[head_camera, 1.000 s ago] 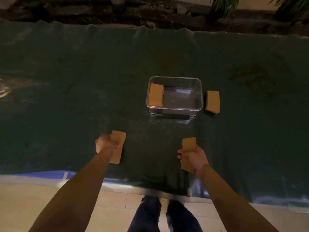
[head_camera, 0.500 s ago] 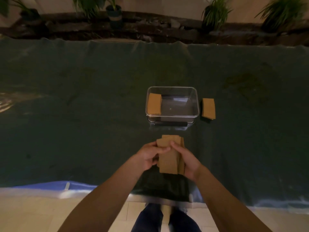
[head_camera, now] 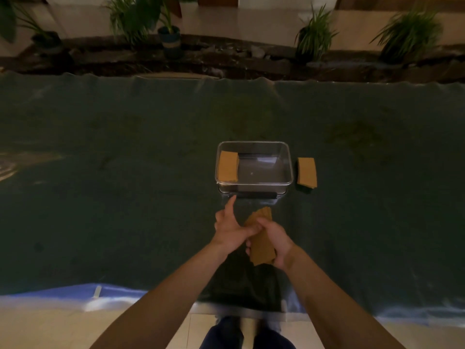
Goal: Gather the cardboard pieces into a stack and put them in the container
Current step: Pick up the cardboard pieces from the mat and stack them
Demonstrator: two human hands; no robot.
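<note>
Dim room; a wide surface (head_camera: 125,197) draped in dark green cloth fills most of the view. Potted plants (head_camera: 168,28) and a dark ledge run along the far side, blurred and poorly lit. Pale tiled floor (head_camera: 50,328) at the near edge; dark trouser legs (head_camera: 226,336) are cut off by the bottom of the frame.

Hard to make out: how many cardboard pieces are in the held stack (head_camera: 261,245); its edges fan slightly, and fingers cover the middle. The lower part of the container (head_camera: 289,157) shows a dark strip along its near side, detail unclear.

Container: clear, rectangular, open-topped, standing mid-surface. Inside, one cardboard piece (head_camera: 228,166) sits at the left end; whether it lies flat or leans on the wall cannot be told. The rest of the interior shows bare bottom with glare.

Outside, just beside the container's right wall, another cardboard piece (head_camera: 306,171) lies on the cloth.

Right hand (head_camera: 276,240): grip wrapped around the stack, held above the cloth near the container's near side. Left hand (head_camera: 230,229): thumb pressed to the stack's left edge, index finger extended toward the container.
</note>
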